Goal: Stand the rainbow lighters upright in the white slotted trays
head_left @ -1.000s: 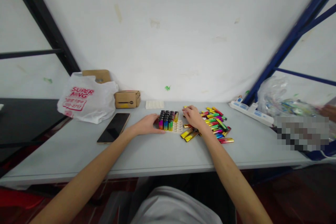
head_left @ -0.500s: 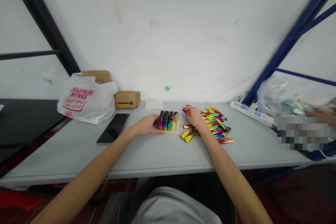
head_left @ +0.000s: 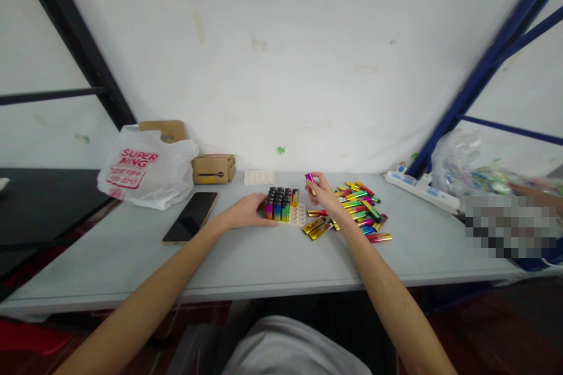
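Observation:
A white tray with round-edged slots (head_left: pixel 298 215) holds several upright lighters (head_left: pixel 277 205) with black tops, shiny and many-coloured, on its left part. My left hand (head_left: pixel 251 211) grips the left side of this tray, thumb at the front and fingers toward the back. Just right of the tray, my right hand (head_left: pixel 322 192) is closed on a shiny purple lighter (head_left: pixel 309 177), raised off the table and tilted. Beside and beyond that wrist lies a loose pile of metallic lighters (head_left: pixel 358 208) in yellow, red, green and purple.
A second white tray (head_left: pixel 259 177) lies by the wall. Further left are a cardboard box (head_left: pixel 214 169), a white plastic bag (head_left: pixel 147 167) and a dark phone (head_left: pixel 191 217) on the grey table (head_left: pixel 264 269). A power strip (head_left: pixel 422 190) lies at the right.
My right hand has lifted the purple lighter from the pile's left edge and turned it more upright. My left hand stays at the tray.

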`<control>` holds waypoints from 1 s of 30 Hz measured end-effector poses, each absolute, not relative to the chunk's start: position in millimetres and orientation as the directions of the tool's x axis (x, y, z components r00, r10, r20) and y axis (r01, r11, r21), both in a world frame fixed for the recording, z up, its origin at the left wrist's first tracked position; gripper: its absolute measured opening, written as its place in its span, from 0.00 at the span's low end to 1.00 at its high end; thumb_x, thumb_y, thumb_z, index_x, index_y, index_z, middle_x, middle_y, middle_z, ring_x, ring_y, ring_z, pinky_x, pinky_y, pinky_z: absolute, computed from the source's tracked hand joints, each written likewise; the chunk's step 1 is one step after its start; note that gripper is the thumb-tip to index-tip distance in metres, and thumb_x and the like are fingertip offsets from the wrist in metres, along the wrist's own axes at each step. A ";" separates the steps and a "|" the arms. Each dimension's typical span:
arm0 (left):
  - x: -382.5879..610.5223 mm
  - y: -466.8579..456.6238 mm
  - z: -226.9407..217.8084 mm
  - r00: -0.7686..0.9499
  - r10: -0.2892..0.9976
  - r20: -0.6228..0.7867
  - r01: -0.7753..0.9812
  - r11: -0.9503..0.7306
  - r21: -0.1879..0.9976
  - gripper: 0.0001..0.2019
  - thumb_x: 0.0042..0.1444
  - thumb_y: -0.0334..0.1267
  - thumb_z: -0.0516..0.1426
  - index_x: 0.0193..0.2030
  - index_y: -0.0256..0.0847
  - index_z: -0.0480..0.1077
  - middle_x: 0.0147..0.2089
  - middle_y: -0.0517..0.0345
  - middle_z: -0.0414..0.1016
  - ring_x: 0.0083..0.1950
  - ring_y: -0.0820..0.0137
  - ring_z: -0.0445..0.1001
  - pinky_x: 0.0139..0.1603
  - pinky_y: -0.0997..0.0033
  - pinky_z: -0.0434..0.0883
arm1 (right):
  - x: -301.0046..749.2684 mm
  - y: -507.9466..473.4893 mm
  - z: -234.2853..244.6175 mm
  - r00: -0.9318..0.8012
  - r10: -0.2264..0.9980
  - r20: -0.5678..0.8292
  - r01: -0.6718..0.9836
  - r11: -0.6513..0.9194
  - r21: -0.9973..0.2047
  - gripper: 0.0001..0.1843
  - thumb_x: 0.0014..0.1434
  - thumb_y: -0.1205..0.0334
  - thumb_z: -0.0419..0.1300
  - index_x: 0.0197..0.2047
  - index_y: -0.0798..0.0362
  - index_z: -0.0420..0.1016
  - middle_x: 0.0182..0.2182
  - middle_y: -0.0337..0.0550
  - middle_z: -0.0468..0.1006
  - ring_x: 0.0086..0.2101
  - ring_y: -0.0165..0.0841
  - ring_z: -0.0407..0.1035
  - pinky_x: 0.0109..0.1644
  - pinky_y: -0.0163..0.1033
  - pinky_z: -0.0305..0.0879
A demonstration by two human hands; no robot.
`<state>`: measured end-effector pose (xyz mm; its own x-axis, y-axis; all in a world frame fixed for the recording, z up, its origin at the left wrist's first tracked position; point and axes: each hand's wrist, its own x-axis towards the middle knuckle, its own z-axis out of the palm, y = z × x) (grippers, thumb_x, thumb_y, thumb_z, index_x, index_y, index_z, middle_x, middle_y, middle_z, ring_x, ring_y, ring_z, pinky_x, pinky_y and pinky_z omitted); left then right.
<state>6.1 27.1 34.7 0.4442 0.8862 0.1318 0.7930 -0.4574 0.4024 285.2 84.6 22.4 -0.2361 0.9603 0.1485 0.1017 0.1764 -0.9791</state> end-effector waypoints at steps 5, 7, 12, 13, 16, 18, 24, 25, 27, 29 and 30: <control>5.5 26.9 34.8 0.456 0.881 0.128 0.789 -0.466 0.401 0.37 0.49 0.69 0.67 0.51 0.37 0.76 0.52 0.41 0.83 0.52 0.44 0.81 0.55 0.53 0.76 | 280.7 77.9 23.8 -0.144 0.937 0.318 0.360 0.349 -0.865 0.21 0.68 0.39 0.52 0.42 0.48 0.68 0.26 0.33 0.69 0.25 0.30 0.62 0.31 0.35 0.59; 5.4 27.0 34.6 0.453 0.882 0.135 0.788 -0.466 0.403 0.37 0.48 0.69 0.67 0.50 0.37 0.77 0.52 0.41 0.83 0.52 0.44 0.82 0.55 0.53 0.76 | 279.7 75.4 25.6 -0.137 0.910 0.391 0.456 0.408 -0.791 0.24 0.69 0.37 0.51 0.35 0.49 0.68 0.25 0.35 0.69 0.27 0.32 0.64 0.34 0.37 0.59; 5.3 27.0 34.1 0.455 0.880 0.136 0.783 -0.468 0.410 0.37 0.48 0.69 0.67 0.52 0.38 0.77 0.52 0.43 0.83 0.52 0.46 0.81 0.55 0.54 0.76 | 279.9 70.0 33.0 -0.153 0.889 0.432 0.569 0.437 -0.696 0.31 0.67 0.34 0.52 0.23 0.47 0.54 0.20 0.34 0.57 0.25 0.30 0.54 0.31 0.38 0.48; 5.2 27.1 33.9 0.456 0.880 0.137 0.784 -0.469 0.407 0.37 0.49 0.69 0.67 0.52 0.38 0.77 0.52 0.43 0.83 0.52 0.46 0.81 0.55 0.54 0.76 | 280.2 69.3 34.1 -0.154 0.888 0.433 0.570 0.437 -0.695 0.30 0.66 0.36 0.53 0.22 0.47 0.53 0.20 0.34 0.55 0.25 0.29 0.53 0.31 0.38 0.46; 5.0 27.4 33.1 0.455 0.880 0.135 0.788 -0.469 0.399 0.37 0.49 0.69 0.67 0.52 0.38 0.76 0.52 0.43 0.83 0.51 0.46 0.81 0.55 0.55 0.76 | 280.4 67.9 35.8 -0.165 0.884 0.438 0.573 0.448 -0.687 0.25 0.64 0.45 0.54 0.22 0.47 0.52 0.20 0.33 0.53 0.25 0.29 0.51 0.31 0.38 0.45; 5.1 27.7 32.7 0.451 0.883 0.131 0.794 -0.463 0.393 0.37 0.49 0.69 0.67 0.52 0.38 0.76 0.52 0.43 0.83 0.51 0.46 0.81 0.55 0.55 0.76 | 279.4 67.4 35.9 -0.180 0.878 0.443 0.582 0.458 -0.672 0.22 0.62 0.49 0.54 0.21 0.47 0.52 0.20 0.33 0.53 0.25 0.29 0.51 0.31 0.38 0.45; 5.9 27.7 33.5 0.449 0.885 0.124 0.792 -0.459 0.404 0.36 0.48 0.69 0.67 0.51 0.38 0.76 0.51 0.43 0.83 0.51 0.46 0.81 0.54 0.55 0.75 | 276.8 65.7 36.3 -0.189 0.868 0.460 0.592 0.474 -0.651 0.20 0.60 0.52 0.53 0.20 0.48 0.54 0.20 0.34 0.54 0.25 0.29 0.53 0.32 0.38 0.46; 5.9 27.5 33.8 0.448 0.885 0.126 0.791 -0.459 0.405 0.36 0.48 0.69 0.67 0.51 0.39 0.76 0.51 0.43 0.83 0.51 0.46 0.81 0.54 0.55 0.76 | 277.0 65.6 36.5 -0.186 0.869 0.458 0.591 0.471 -0.654 0.19 0.60 0.52 0.53 0.20 0.48 0.54 0.20 0.34 0.55 0.25 0.29 0.53 0.32 0.38 0.46; 5.9 26.8 34.7 0.446 0.886 0.126 0.793 -0.456 0.404 0.36 0.48 0.69 0.67 0.50 0.39 0.76 0.50 0.44 0.83 0.51 0.46 0.81 0.54 0.55 0.76 | 277.6 65.8 36.6 -0.178 0.876 0.449 0.590 0.460 -0.663 0.19 0.59 0.52 0.53 0.21 0.48 0.54 0.20 0.33 0.55 0.25 0.29 0.53 0.32 0.38 0.46; 5.9 26.0 35.7 0.446 0.887 0.119 0.796 -0.454 0.402 0.36 0.48 0.69 0.67 0.50 0.39 0.76 0.50 0.43 0.83 0.51 0.46 0.81 0.53 0.55 0.76 | 278.2 66.5 36.2 -0.173 0.880 0.441 0.592 0.451 -0.668 0.18 0.59 0.53 0.53 0.21 0.48 0.54 0.20 0.33 0.55 0.25 0.29 0.53 0.32 0.38 0.46; 6.0 25.7 36.2 0.446 0.888 0.116 0.796 -0.452 0.402 0.36 0.49 0.69 0.67 0.50 0.39 0.76 0.50 0.43 0.83 0.51 0.46 0.81 0.53 0.55 0.76 | 278.4 66.9 35.9 -0.176 0.880 0.442 0.594 0.453 -0.665 0.18 0.59 0.53 0.53 0.21 0.48 0.54 0.20 0.33 0.55 0.25 0.29 0.54 0.32 0.38 0.46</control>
